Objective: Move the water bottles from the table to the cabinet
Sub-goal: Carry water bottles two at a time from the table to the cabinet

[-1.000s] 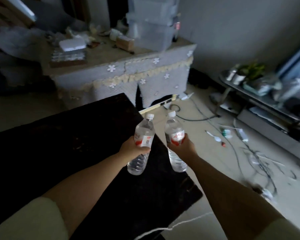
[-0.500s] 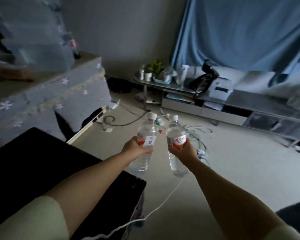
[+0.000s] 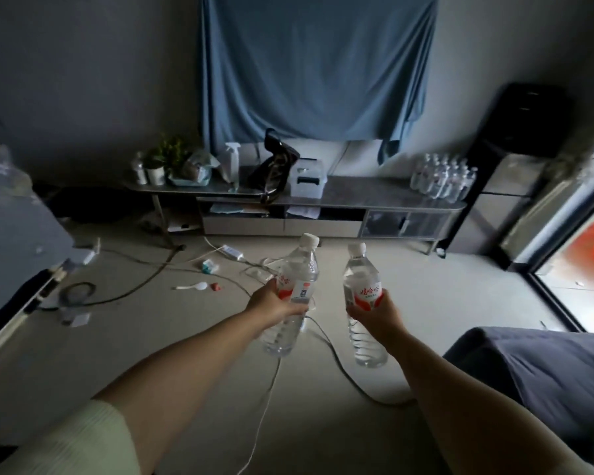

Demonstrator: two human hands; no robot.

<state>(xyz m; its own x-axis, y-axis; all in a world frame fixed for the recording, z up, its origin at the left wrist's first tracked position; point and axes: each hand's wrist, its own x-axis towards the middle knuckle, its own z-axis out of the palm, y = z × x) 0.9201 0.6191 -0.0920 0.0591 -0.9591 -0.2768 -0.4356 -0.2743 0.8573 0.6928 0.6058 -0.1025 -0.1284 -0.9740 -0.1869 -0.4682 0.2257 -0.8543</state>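
Observation:
My left hand [image 3: 271, 305] grips a clear water bottle [image 3: 297, 269] with a white cap and red-and-white label, tilted a little to the right. My right hand [image 3: 379, 315] grips a second water bottle [image 3: 360, 274] of the same kind, held nearly upright. Both are held out in front of me above the floor. Ahead stands a long low grey cabinet [image 3: 367, 195] against the wall. Several water bottles [image 3: 443, 176] stand grouped on its right end.
Cables, a power strip [image 3: 228, 251] and small items litter the floor [image 3: 117, 354] between me and the cabinet. A plant [image 3: 167, 159], a spray bottle, a black bag and a white box sit on the cabinet's left half. A dark seat [image 3: 546, 368] is at right, a covered table at left.
The view has swung right, away from the black table, and now faces the low cabinet. Both hands still hold their bottles, now a bit farther apart.

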